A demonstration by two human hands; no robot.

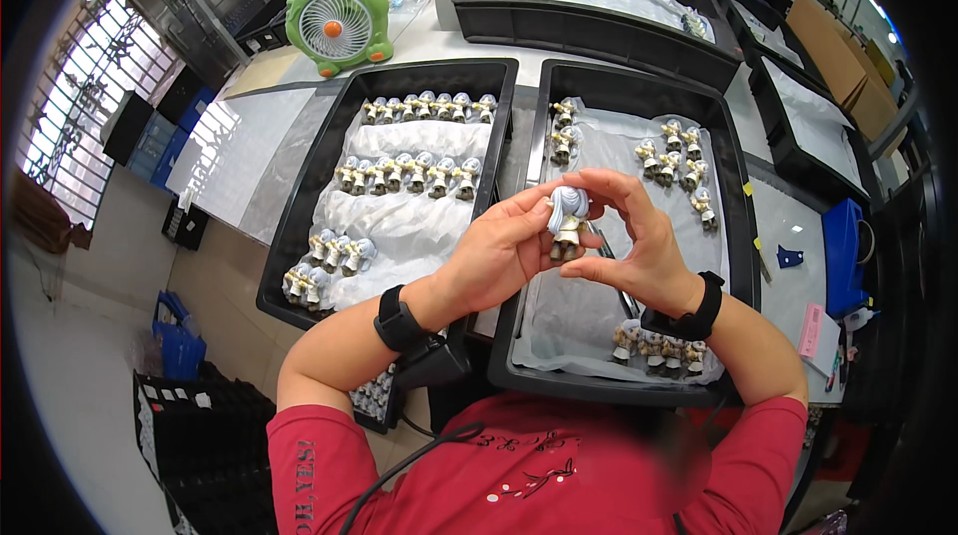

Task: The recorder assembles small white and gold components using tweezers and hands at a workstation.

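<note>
White-haired and glossy, one small figurine [567,223] is being pinched between both hands: left hand [499,256] and right hand [639,246] are gripping it above two black trays [299,236] where rows of matching figurines [409,174] are standing on crinkled plastic.

A white worktable [254,151] stands on a pale floor [75,355]; daylight enters a barred window [75,111].
</note>
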